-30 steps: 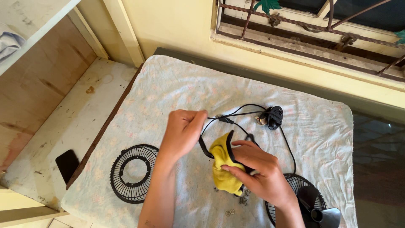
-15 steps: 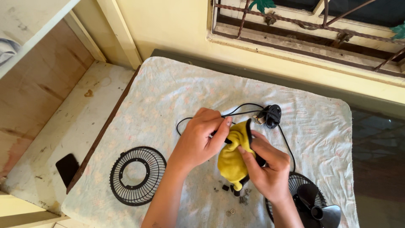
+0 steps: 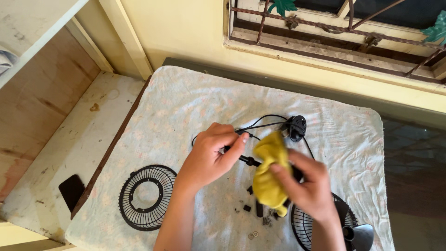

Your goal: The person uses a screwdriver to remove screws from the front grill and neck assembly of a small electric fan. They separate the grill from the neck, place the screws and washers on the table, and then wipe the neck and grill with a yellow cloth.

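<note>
My left hand (image 3: 211, 155) pinches a thin black part (image 3: 244, 159) joined to a black cable (image 3: 267, 120) above a pale floral cloth (image 3: 186, 107). My right hand (image 3: 311, 183) grips a crumpled yellow rag (image 3: 269, 174) wrapped about the other end of that part. The cable loops back to a small black fan motor housing (image 3: 296, 128) lying just beyond both hands. What the rag covers is hidden.
A black round fan grille (image 3: 146, 197) lies at the left. Another grille with a black fan blade (image 3: 355, 234) sits at the lower right. Small screws and black bits (image 3: 258, 211) lie near my wrists. A dark phone (image 3: 72, 189) rests on the wooden shelf to the left.
Both hands have shifted right and slightly away from me. The rag now hides the black curved part that showed before, and my left hand has closed on the thin part.
</note>
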